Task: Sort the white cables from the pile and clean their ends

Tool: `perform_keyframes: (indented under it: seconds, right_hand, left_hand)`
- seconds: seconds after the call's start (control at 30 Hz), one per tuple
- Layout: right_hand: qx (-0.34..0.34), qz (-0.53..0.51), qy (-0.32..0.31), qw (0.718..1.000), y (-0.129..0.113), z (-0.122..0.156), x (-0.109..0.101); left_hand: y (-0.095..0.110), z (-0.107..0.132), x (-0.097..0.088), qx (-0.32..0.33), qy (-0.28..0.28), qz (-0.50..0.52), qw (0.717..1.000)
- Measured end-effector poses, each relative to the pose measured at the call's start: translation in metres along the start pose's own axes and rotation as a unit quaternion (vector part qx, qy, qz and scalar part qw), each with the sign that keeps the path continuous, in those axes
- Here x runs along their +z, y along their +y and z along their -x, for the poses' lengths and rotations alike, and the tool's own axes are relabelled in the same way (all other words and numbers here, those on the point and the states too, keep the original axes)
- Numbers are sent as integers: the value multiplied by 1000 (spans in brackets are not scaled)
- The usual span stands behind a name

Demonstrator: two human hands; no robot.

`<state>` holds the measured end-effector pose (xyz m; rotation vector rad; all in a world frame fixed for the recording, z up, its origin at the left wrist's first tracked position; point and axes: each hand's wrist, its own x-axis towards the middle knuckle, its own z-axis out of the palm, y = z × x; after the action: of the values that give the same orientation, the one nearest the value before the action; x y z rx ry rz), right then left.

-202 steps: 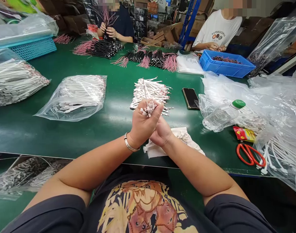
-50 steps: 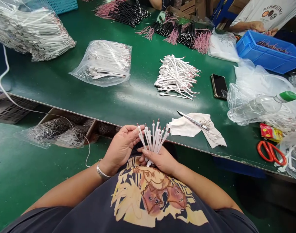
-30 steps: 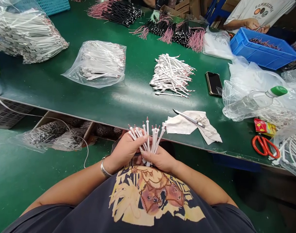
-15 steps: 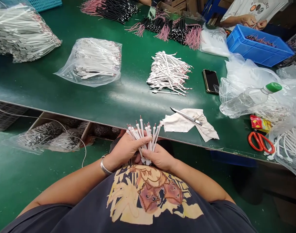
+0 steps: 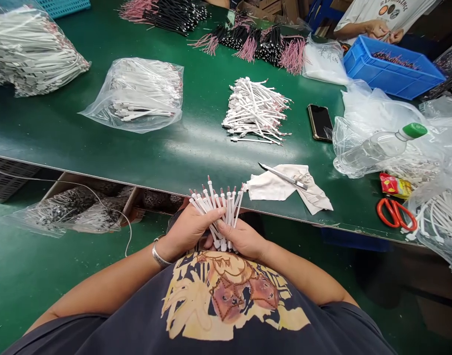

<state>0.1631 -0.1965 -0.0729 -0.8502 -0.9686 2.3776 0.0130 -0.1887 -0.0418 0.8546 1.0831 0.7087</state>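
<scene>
Your left hand (image 5: pixel 192 230) and right hand (image 5: pixel 241 240) close tightly around a bundle of white cables (image 5: pixel 219 207) before your chest. Its long axis points away from you, toward the table edge (image 5: pixel 100 178); your left hand sits slightly higher.

Small cable assembly workshop, production-line type: long green-topped workbench (image 5: pixel 196 165) covered in bagged white cable leads (image 5: pixel 137 93) and bundles of black and pink wires (image 5: pixel 248 44), plus blue plastic crate (image 5: pixel 392 69) and orange-handled scissors (image 5: pixel 395 214). More bagged leads (image 5: pixel 74 212) sit below the bench edge, cardboard boxes (image 5: pixel 265 10) and blue metal shelving (image 5: pixel 315 12) behind, co-worker in white T-shirt (image 5: pixel 381 17) handling wires across the bench
</scene>
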Motion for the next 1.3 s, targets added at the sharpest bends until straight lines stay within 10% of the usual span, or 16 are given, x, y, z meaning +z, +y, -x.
perform_keyframes:
  seconds: [0.57, 0.8, 0.9, 1.0, 1.1, 1.3]
  right_hand:
    - [14, 89, 28, 996, -10, 0, 5]
    - [15, 47, 32, 998, -5, -2, 3]
    - [20, 60, 37, 997, -5, -2, 5]
    - [8, 87, 37, 995, -6, 0, 7]
    - [-13, 128, 36, 991, -6, 0, 9]
    - [-48, 189, 29, 980, -4, -1, 11]
  left_hand:
    - [10, -1, 1, -60, -15, -13, 998]
    - [9, -3, -8, 51, 63, -25, 996]
    - [15, -1, -16, 194, 173, -126, 957]
    - [28, 4, -21, 350, 245, -289, 857]
    - [45, 8, -21, 401, 183, -425, 791]
    - [61, 3, -16, 375, 41, -506, 776]
